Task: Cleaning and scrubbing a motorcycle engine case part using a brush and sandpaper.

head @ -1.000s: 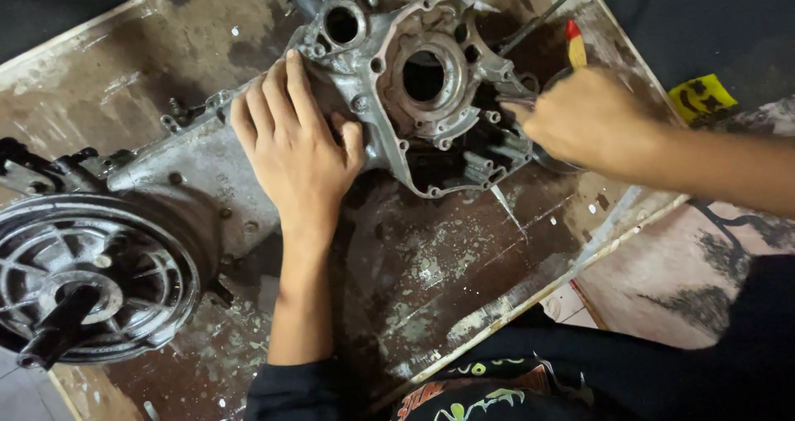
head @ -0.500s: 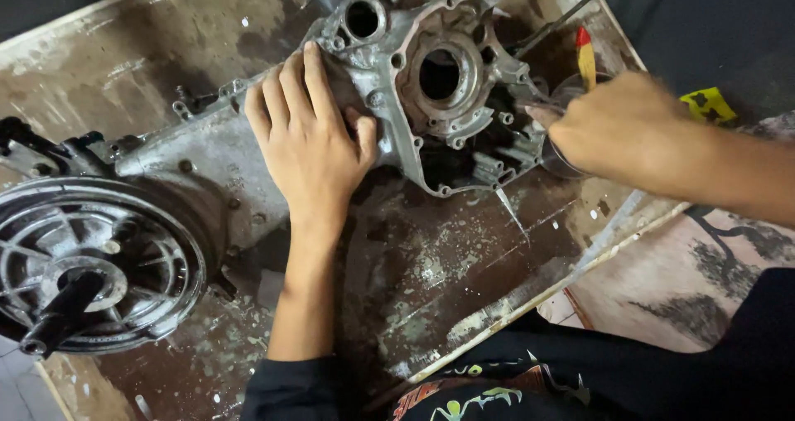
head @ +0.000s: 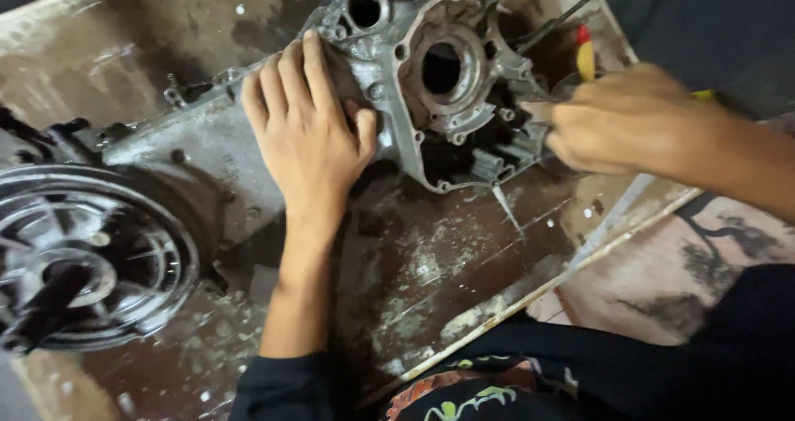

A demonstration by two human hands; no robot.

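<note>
A grey metal engine casing (head: 431, 65) lies on a worn wooden board (head: 464, 255), joined to a long housing that runs left to a finned round wheel (head: 83, 255). My left hand (head: 306, 131) rests flat on the casing, fingers spread, palm pressing down beside the large round bore. At the casing's right edge my right hand (head: 621, 119) is closed around a tool; only a small grey end shows at the fingertips, so its kind is unclear. A screwdriver with a red and yellow handle (head: 585, 52) lies just behind that hand.
The board's pale front edge (head: 530, 297) runs diagonally toward my lap, with dark printed clothing (head: 464, 392) below it. Stained concrete floor (head: 662, 288) lies to the right. A thin dark rod (head: 571, 11) crosses the far right corner.
The view has shifted slightly, so the casing sits higher in frame. My left hand stays pressed on the casing; my right hand has stayed at the casing's right edge with the tool.
</note>
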